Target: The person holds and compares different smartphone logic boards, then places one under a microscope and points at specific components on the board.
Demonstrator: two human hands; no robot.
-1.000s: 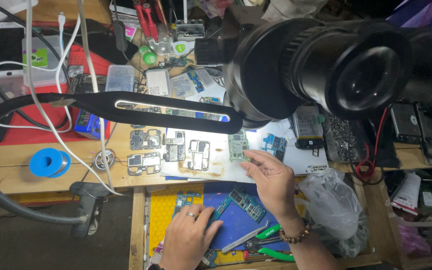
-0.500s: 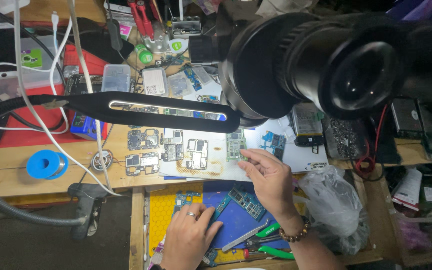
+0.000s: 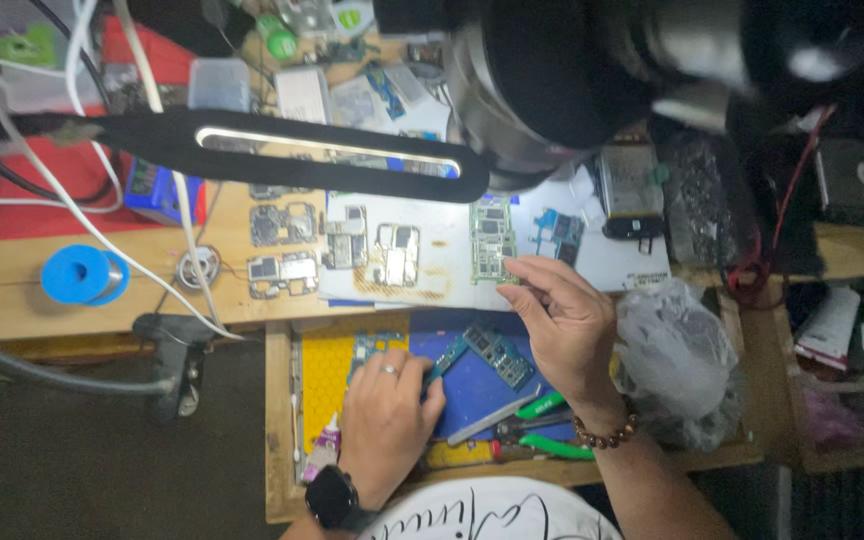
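We see a green circuit board (image 3: 492, 240) lying upright-long on the white sheet (image 3: 432, 262) at the front of the wooden bench (image 3: 12, 290), just under the end of the black lamp bar (image 3: 322, 155). Our right hand (image 3: 570, 330) reaches up to it, thumb and forefinger drawn together at the board's lower right corner, pinching its edge. Our left hand (image 3: 387, 420), wearing a ring and a dark watch, rests in the open drawer (image 3: 277, 420) on the blue mat (image 3: 472, 385), fingers curled around a slim teal tool (image 3: 446, 358). Just beside that tool lies another small board (image 3: 499, 355). Green-handled pliers (image 3: 542, 440) lie near the right wrist, and a grey plastic bag (image 3: 677, 360) sits just right of it. More boards (image 3: 392, 252) lie in a row on the sheet
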